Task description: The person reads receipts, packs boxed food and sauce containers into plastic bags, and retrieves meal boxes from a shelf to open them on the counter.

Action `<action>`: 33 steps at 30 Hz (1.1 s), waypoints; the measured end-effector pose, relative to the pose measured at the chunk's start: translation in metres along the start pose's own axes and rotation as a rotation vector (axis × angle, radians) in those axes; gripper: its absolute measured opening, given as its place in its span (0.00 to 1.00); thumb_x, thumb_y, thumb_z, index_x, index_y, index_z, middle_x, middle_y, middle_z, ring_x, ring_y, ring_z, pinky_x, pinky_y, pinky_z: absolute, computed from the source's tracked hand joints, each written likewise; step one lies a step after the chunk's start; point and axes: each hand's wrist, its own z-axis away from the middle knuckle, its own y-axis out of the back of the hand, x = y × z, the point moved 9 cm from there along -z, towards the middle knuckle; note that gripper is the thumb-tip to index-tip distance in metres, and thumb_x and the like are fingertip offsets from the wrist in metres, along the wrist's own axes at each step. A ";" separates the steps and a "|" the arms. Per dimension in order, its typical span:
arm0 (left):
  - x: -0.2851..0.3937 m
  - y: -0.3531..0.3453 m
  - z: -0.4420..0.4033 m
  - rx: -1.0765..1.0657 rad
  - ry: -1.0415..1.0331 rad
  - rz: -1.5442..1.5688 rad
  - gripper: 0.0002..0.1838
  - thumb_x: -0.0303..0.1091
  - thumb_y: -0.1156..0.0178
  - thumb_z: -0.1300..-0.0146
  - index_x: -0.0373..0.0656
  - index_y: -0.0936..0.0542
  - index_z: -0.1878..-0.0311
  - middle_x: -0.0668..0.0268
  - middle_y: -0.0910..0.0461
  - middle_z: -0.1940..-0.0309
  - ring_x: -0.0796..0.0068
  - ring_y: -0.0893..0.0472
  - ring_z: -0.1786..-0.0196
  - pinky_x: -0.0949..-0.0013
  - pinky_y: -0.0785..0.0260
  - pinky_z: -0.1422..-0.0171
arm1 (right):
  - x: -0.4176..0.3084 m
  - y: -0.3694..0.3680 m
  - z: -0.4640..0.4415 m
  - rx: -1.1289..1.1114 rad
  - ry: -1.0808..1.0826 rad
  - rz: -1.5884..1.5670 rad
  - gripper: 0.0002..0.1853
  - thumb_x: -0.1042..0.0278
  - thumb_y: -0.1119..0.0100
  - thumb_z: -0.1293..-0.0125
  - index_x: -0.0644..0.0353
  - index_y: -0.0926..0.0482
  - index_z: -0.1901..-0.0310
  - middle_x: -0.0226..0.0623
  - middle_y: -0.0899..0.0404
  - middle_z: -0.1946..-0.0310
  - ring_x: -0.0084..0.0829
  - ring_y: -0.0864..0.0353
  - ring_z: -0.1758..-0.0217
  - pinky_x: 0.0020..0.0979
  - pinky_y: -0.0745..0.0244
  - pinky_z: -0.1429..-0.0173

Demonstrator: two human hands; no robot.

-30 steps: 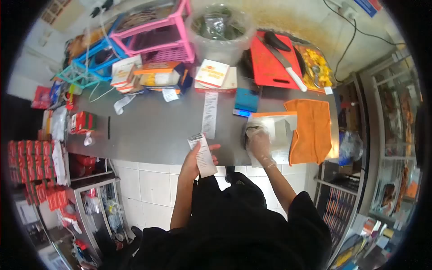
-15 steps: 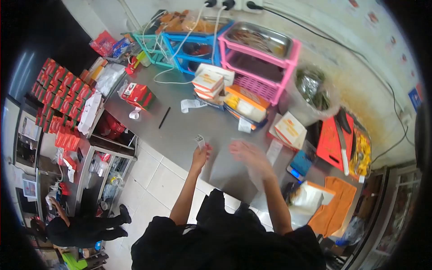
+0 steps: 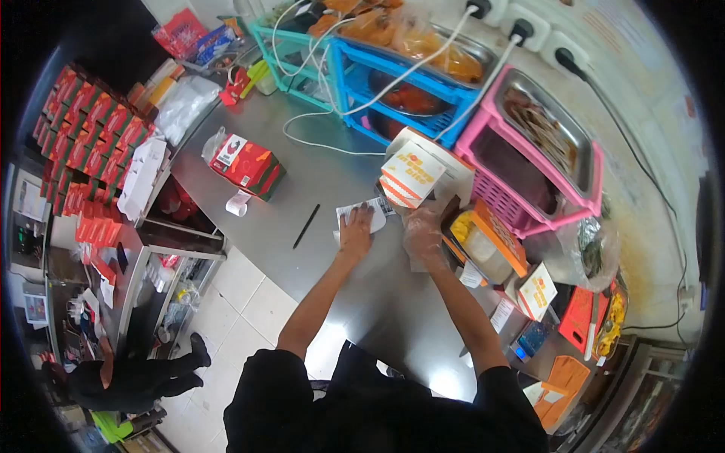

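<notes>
My left hand (image 3: 356, 230) lies on a white paper slip (image 3: 370, 214) on the steel counter, its fingers spread out. In a clear plastic glove, my right hand (image 3: 423, 232) is at the near side of a white and orange cardboard food box (image 3: 412, 177). Its fingertips are partly hidden against the box, so I cannot tell whether they grip it. To the right of that hand stands an open box (image 3: 483, 240) with yellow food and a white item inside. A black pen (image 3: 306, 226) lies left of my left hand.
A red box (image 3: 248, 164) with a paper slip stands at the left. Blue (image 3: 408, 94) and pink (image 3: 521, 170) racks with trays line the wall. On the right are a scale (image 3: 531, 341) and a knife (image 3: 592, 326) on a red board. Another person (image 3: 128, 381) is at the far left.
My left hand has moved forward from the counter's edge and now rests on the paper slip; the small slip it held up no longer shows. My right hand has reached forward to the food box. The view has shifted.
</notes>
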 end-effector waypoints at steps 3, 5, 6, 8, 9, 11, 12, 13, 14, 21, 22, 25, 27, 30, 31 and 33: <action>-0.021 0.013 0.008 0.049 0.172 0.026 0.38 0.32 0.39 0.55 0.46 0.42 0.37 0.59 0.44 0.39 0.58 0.44 0.37 0.49 0.55 0.34 | -0.030 -0.015 -0.002 0.241 0.061 0.564 0.12 0.70 0.48 0.50 0.59 0.26 0.62 0.38 0.26 0.68 0.34 0.27 0.60 0.38 0.32 0.60; -0.038 0.012 0.001 0.110 0.198 0.031 0.40 0.32 0.39 0.57 0.44 0.44 0.37 0.57 0.42 0.41 0.56 0.44 0.37 0.49 0.55 0.35 | -0.059 -0.027 -0.003 0.413 0.099 0.755 0.13 0.69 0.48 0.49 0.59 0.26 0.61 0.37 0.25 0.67 0.32 0.26 0.63 0.37 0.29 0.66; -0.046 0.014 -0.004 0.140 0.207 0.023 0.40 0.33 0.39 0.57 0.43 0.44 0.37 0.56 0.42 0.41 0.56 0.44 0.37 0.49 0.55 0.35 | -0.070 -0.022 -0.006 0.459 0.129 0.668 0.13 0.69 0.48 0.49 0.59 0.26 0.60 0.36 0.25 0.67 0.31 0.25 0.64 0.37 0.28 0.68; -0.062 0.020 -0.017 0.171 0.219 0.039 0.38 0.36 0.40 0.55 0.37 0.41 0.39 0.53 0.42 0.40 0.55 0.45 0.37 0.51 0.55 0.34 | -0.067 0.011 -0.041 0.351 0.128 -0.202 0.13 0.69 0.48 0.49 0.59 0.26 0.60 0.37 0.25 0.64 0.33 0.25 0.63 0.37 0.28 0.65; -0.072 0.018 -0.025 0.173 0.246 0.030 0.37 0.35 0.41 0.55 0.35 0.41 0.40 0.53 0.43 0.40 0.55 0.45 0.36 0.51 0.56 0.33 | -0.066 0.009 -0.056 0.327 0.081 -0.629 0.13 0.70 0.48 0.48 0.59 0.26 0.60 0.37 0.25 0.64 0.34 0.25 0.62 0.37 0.28 0.63; -0.089 0.012 -0.038 0.179 0.298 0.013 0.35 0.34 0.42 0.54 0.31 0.40 0.42 0.53 0.43 0.39 0.57 0.47 0.35 0.52 0.58 0.32 | -0.072 -0.036 -0.078 0.222 -0.053 -1.118 0.14 0.70 0.50 0.48 0.60 0.26 0.58 0.38 0.25 0.63 0.35 0.26 0.59 0.36 0.30 0.58; -0.091 0.017 -0.045 0.138 0.276 0.040 0.31 0.32 0.45 0.53 0.26 0.38 0.45 0.50 0.43 0.40 0.54 0.46 0.36 0.53 0.57 0.32 | -0.077 -0.047 -0.090 0.152 -0.078 -1.198 0.14 0.70 0.50 0.47 0.61 0.27 0.57 0.39 0.26 0.62 0.35 0.27 0.57 0.36 0.31 0.55; -0.095 0.018 -0.050 0.190 0.253 0.043 0.31 0.31 0.45 0.53 0.26 0.38 0.45 0.49 0.43 0.40 0.53 0.46 0.36 0.53 0.57 0.32 | -0.083 -0.032 -0.107 0.064 0.001 -0.958 0.16 0.70 0.50 0.47 0.61 0.28 0.54 0.39 0.26 0.59 0.34 0.28 0.54 0.36 0.33 0.51; -0.099 0.021 -0.055 0.244 0.226 0.044 0.30 0.30 0.45 0.54 0.26 0.37 0.46 0.49 0.43 0.40 0.52 0.45 0.37 0.53 0.57 0.32 | -0.091 -0.028 -0.123 -0.017 0.077 -0.716 0.18 0.69 0.50 0.47 0.61 0.30 0.52 0.40 0.27 0.57 0.33 0.29 0.50 0.36 0.34 0.48; -0.103 0.031 -0.071 0.433 0.048 0.213 0.31 0.26 0.48 0.55 0.28 0.40 0.43 0.46 0.40 0.44 0.46 0.42 0.40 0.53 0.56 0.33 | -0.096 -0.032 -0.154 0.439 0.106 -0.510 0.13 0.73 0.51 0.51 0.60 0.26 0.60 0.40 0.25 0.66 0.39 0.26 0.61 0.38 0.32 0.56; -0.107 0.023 -0.070 0.351 0.129 0.213 0.31 0.26 0.48 0.54 0.30 0.40 0.43 0.46 0.40 0.45 0.47 0.42 0.41 0.53 0.54 0.34 | -0.093 -0.014 -0.150 0.442 0.075 -0.576 0.12 0.73 0.51 0.50 0.60 0.26 0.61 0.40 0.25 0.66 0.39 0.27 0.62 0.38 0.32 0.57; -0.088 0.035 -0.041 0.452 0.179 0.351 0.28 0.30 0.49 0.50 0.32 0.38 0.44 0.44 0.38 0.46 0.47 0.41 0.42 0.50 0.52 0.39 | -0.058 0.076 -0.106 0.453 -0.112 -0.789 0.07 0.71 0.48 0.46 0.60 0.27 0.65 0.40 0.26 0.69 0.41 0.27 0.64 0.40 0.34 0.58; -0.052 0.040 -0.003 0.440 0.157 0.341 0.26 0.33 0.50 0.47 0.30 0.38 0.44 0.44 0.37 0.47 0.46 0.40 0.42 0.49 0.50 0.41 | -0.019 0.108 -0.035 0.325 -0.438 -0.724 0.06 0.71 0.47 0.46 0.60 0.28 0.65 0.40 0.27 0.68 0.41 0.28 0.63 0.41 0.35 0.58; 0.029 -0.015 0.051 0.382 -0.091 0.362 0.22 0.32 0.54 0.41 0.29 0.36 0.46 0.44 0.34 0.50 0.44 0.37 0.45 0.50 0.48 0.42 | 0.045 0.106 0.118 0.406 -1.002 -0.673 0.11 0.72 0.46 0.46 0.64 0.30 0.61 0.44 0.30 0.64 0.41 0.32 0.58 0.39 0.39 0.53; 0.067 -0.024 0.065 0.360 -0.207 0.443 0.20 0.32 0.56 0.39 0.29 0.35 0.46 0.45 0.33 0.50 0.45 0.37 0.45 0.51 0.47 0.42 | 0.064 0.114 0.154 0.406 -1.118 -0.542 0.12 0.72 0.46 0.45 0.64 0.31 0.58 0.44 0.30 0.64 0.41 0.32 0.58 0.38 0.39 0.51; 0.127 -0.019 0.058 0.023 -0.043 0.872 0.21 0.33 0.55 0.39 0.33 0.35 0.44 0.48 0.29 0.53 0.54 0.28 0.52 0.59 0.37 0.47 | 0.099 0.119 0.212 0.426 -1.248 -0.344 0.16 0.70 0.50 0.41 0.67 0.33 0.52 0.47 0.30 0.61 0.41 0.32 0.55 0.39 0.39 0.48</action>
